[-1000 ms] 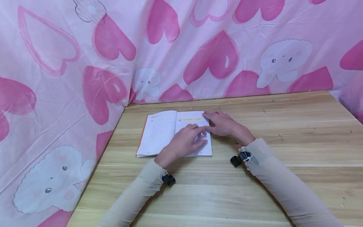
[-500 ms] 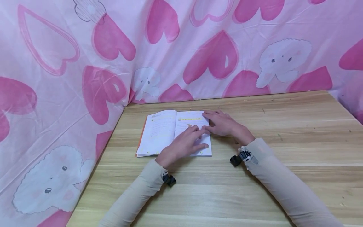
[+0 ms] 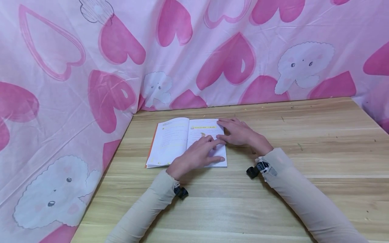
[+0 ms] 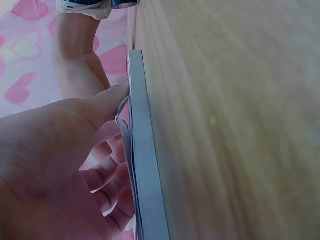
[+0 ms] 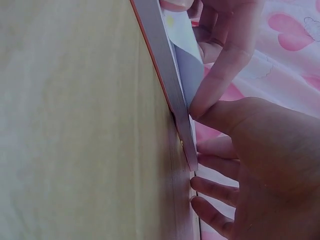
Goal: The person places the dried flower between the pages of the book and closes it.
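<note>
An open book (image 3: 171,143) with white printed pages and an orange cover edge lies on the wooden table. My left hand (image 3: 197,153) rests over its right page, thumb and index finger spread apart toward the outer edge. In the right wrist view, a page (image 5: 189,75) bows up between that thumb and index fingertip. My right hand (image 3: 238,132) lies at the upper right edge of the book, its thumb tip beside the left index fingertip and its other fingers reaching along the far corner. The left wrist view shows the book's thick page block (image 4: 145,150) edge-on.
The wooden table (image 3: 304,152) extends to the right and toward me. A pink cloth (image 3: 225,64) with hearts and white puppy faces hangs along the back and left edges. Small dark cameras (image 3: 253,172) are strapped to both sleeves.
My left index finger and thumb have slid slightly right, to the outer edge of the right page, uncovering more of its print. The right hand and the book stay in place.
</note>
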Demonstrator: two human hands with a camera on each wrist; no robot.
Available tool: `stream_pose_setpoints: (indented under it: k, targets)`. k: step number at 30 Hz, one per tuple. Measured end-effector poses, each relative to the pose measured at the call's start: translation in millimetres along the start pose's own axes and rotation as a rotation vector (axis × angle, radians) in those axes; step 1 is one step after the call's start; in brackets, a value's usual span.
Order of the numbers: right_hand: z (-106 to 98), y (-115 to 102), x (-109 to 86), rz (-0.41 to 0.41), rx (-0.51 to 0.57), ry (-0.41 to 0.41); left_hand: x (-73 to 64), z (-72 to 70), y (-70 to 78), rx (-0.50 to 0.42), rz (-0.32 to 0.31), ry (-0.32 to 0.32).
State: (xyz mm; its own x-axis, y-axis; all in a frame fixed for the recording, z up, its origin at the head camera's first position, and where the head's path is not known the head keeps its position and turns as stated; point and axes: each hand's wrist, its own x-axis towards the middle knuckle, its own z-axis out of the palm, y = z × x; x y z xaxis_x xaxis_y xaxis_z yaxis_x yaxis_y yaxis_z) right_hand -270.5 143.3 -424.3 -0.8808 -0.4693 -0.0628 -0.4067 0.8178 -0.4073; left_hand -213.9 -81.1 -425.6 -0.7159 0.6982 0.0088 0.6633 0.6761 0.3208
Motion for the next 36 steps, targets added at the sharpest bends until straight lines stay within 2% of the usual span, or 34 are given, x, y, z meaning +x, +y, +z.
stream_pose_setpoints:
  k: [6,12,14,19,24,27,34,36]
  targets:
    - [1.2,1.7,-0.3,0.026,0.021,0.009,-0.6,-2.1,-0.7,-0.047,0.010,-0.017]
    - [1.9,5.9,0.6,0.035,0.075,0.044,0.8,-5.8,-1.2,-0.107,0.101,0.018]
    - [2.0,8.5,0.5,0.044,0.094,0.057,1.9,-8.3,-0.7,-0.132,0.105,0.032]
    - [1.1,12.8,-0.1,0.054,0.102,0.064,4.2,-16.3,-0.6,-0.190,0.037,0.068]
    - [0.9,10.9,0.8,0.076,0.070,0.052,5.6,-22.9,-4.8,-0.242,0.005,0.200]
    - [1.7,9.1,2.2,0.096,0.044,0.048,5.9,-26.6,-8.8,-0.269,-0.021,0.244]
    - [1.5,2.9,3.8,0.035,0.026,0.071,0.0,-37.1,-18.0,-0.362,-0.100,0.185]
    - [1.4,1.4,3.6,0.020,0.028,0.072,-1.1,-40.3,-19.3,-0.385,-0.113,0.185]
